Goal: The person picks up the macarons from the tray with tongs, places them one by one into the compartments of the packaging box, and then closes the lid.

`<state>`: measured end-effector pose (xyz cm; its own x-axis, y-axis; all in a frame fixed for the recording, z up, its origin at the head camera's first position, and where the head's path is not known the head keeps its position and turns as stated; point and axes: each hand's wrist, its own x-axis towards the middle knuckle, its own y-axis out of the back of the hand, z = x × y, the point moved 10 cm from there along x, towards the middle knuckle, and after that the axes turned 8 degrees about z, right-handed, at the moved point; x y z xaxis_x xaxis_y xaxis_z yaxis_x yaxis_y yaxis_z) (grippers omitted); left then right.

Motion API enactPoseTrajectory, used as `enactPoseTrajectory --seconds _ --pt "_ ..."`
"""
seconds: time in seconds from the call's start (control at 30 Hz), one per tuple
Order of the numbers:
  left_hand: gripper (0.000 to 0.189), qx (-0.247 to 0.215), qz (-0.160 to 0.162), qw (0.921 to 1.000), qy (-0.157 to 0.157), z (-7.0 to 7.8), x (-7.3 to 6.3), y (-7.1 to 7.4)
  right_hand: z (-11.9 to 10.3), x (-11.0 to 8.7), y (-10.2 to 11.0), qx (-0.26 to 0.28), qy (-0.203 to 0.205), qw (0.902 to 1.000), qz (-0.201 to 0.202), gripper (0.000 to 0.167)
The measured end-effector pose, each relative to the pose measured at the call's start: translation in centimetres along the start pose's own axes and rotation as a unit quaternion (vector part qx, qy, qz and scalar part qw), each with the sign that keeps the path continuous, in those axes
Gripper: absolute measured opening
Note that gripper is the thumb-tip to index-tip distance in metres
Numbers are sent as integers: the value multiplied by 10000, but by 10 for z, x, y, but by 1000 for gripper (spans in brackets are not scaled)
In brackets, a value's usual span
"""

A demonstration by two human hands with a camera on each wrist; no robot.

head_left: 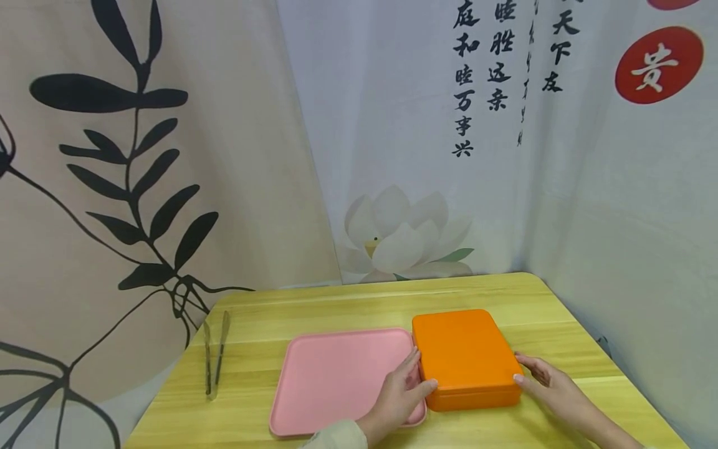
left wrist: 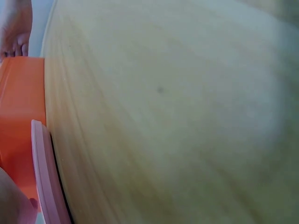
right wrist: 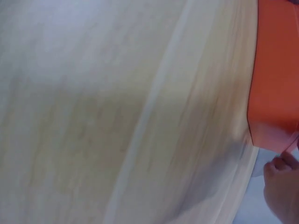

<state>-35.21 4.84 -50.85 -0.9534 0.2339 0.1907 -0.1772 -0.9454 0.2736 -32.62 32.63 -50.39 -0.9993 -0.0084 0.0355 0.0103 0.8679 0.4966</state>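
An orange box [head_left: 462,349] with rounded corners stands on the wood-patterned table, a seam running below its top. My left hand [head_left: 397,390] holds its left side, the thumb at the near left corner. At the opposite side my right hand [head_left: 552,383] grips it, with the thumb on the near right corner and the fingers farther back. Just left of the box lies a pink tray [head_left: 336,380], its right edge partly behind my left hand. The left wrist view shows the tray's rim [left wrist: 44,172] close against the orange wall.
Metal tongs [head_left: 222,346] lie near the table's left edge. The tabletop [head_left: 348,302] ends at printed curtains [head_left: 252,156] behind and on the right.
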Motion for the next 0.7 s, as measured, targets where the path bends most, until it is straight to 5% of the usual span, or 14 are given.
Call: enactPoseTrajectory --seconds 0.23,0.4,0.57,0.7 --pt "75 319 136 9994 1 -1 1 1 7 6 -7 743 -467 9961 -40 61" --pt "75 486 149 9987 -81 -1 3 2 6 10 -5 480 -555 9971 -193 67" --pt "80 512 -3 9987 -4 -1 17 8 -3 20 0 -60 -82 9994 -321 73" --pt "84 743 -135 9970 182 -5 43 14 -16 43 2 -487 528 9969 -309 76"
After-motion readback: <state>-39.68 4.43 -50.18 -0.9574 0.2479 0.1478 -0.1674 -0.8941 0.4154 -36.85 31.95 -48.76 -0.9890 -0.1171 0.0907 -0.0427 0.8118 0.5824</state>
